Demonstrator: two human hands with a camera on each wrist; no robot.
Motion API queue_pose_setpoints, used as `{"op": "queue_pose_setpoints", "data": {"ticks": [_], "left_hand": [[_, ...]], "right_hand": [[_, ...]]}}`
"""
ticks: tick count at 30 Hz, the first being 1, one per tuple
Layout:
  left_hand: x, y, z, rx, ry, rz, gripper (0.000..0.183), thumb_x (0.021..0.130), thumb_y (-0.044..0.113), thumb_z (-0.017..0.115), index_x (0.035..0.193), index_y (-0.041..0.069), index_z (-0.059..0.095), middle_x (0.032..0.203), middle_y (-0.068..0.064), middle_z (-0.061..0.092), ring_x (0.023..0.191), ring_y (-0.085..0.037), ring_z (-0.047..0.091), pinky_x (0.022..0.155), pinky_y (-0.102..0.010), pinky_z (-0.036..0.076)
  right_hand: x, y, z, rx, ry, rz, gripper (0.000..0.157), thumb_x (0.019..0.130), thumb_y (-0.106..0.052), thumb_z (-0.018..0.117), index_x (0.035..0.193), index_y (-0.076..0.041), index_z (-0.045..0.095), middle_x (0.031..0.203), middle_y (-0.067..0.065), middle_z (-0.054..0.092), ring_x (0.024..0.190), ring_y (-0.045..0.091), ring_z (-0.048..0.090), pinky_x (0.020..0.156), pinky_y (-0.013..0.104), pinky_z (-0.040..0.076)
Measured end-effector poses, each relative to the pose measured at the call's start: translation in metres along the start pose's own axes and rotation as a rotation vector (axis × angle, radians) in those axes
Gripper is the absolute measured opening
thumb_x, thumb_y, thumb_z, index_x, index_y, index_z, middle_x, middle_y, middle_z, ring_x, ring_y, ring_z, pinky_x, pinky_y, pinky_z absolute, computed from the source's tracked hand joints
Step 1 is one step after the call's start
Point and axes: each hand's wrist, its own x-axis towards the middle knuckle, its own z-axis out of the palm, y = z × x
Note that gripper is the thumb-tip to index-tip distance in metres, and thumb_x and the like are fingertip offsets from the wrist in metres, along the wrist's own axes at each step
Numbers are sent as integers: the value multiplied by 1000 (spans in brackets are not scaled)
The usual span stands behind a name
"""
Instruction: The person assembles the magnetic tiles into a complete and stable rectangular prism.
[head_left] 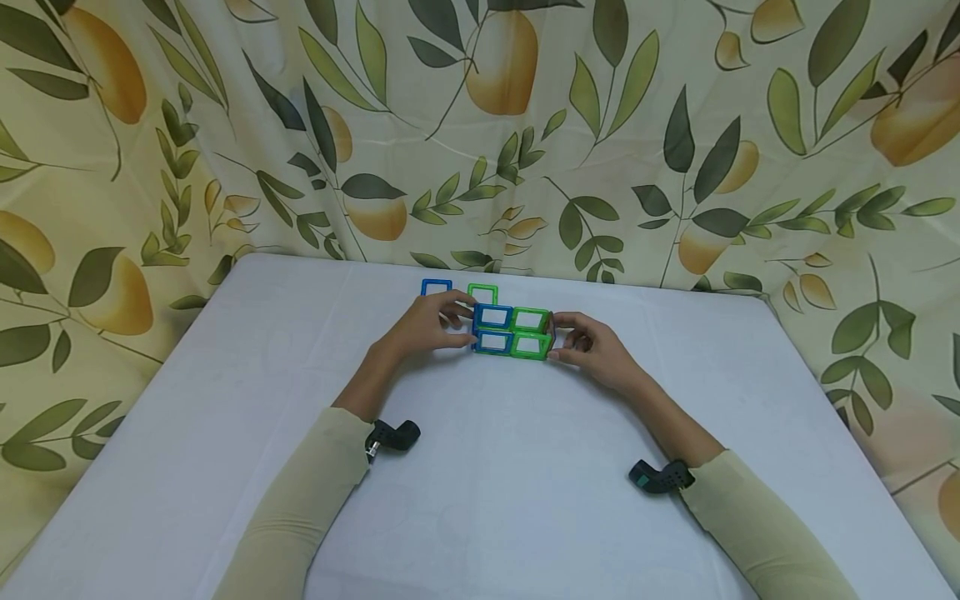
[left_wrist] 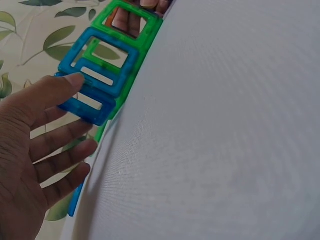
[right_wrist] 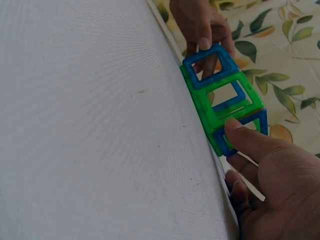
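A small box-like block of blue and green magnetic tiles sits near the far edge of the table. Each tile is a see-through square frame. My left hand holds the blue end, its thumb on a blue tile and the other fingers spread beside that end. At the opposite end my right hand grips an upright blue tile, with the thumb against the corner by a green tile. Part of the block's far side is hidden.
Behind the block, a separate blue tile and a green tile lie near the far table edge. A white cloth covers the table. A patterned leaf-and-fruit curtain hangs directly behind.
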Motion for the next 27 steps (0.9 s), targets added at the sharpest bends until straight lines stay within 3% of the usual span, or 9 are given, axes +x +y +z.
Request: {"op": "queue_pose_setpoints", "data": {"ticks": [9, 18, 27], "left_hand": [[0, -1, 0, 5, -2, 0, 56, 86, 17, 89, 136, 9, 65, 124, -9, 74, 104, -24, 68, 95, -40, 55], [0, 3, -1, 17, 5, 2, 59, 84, 17, 90, 136, 8, 65, 123, -10, 74, 104, -25, 67, 95, -41, 54], [-1, 2, 0, 17, 6, -3, 58, 84, 16, 90, 136, 7, 65, 123, -11, 74, 103, -25, 67, 95, -40, 54]], "right_hand": [[-6, -24, 1, -24, -10, 4, 57, 92, 3, 78, 144, 9, 54, 121, 26, 63, 88, 33, 54, 72, 26, 45], [0, -2, 0, -13, 4, 0, 60, 92, -7, 82, 146, -1, 57, 128, 18, 64, 89, 28, 54, 72, 24, 43], [-1, 2, -1, 1, -1, -9, 59, 92, -9, 83, 145, -1, 58, 127, 17, 64, 89, 27, 54, 73, 24, 44]]}}
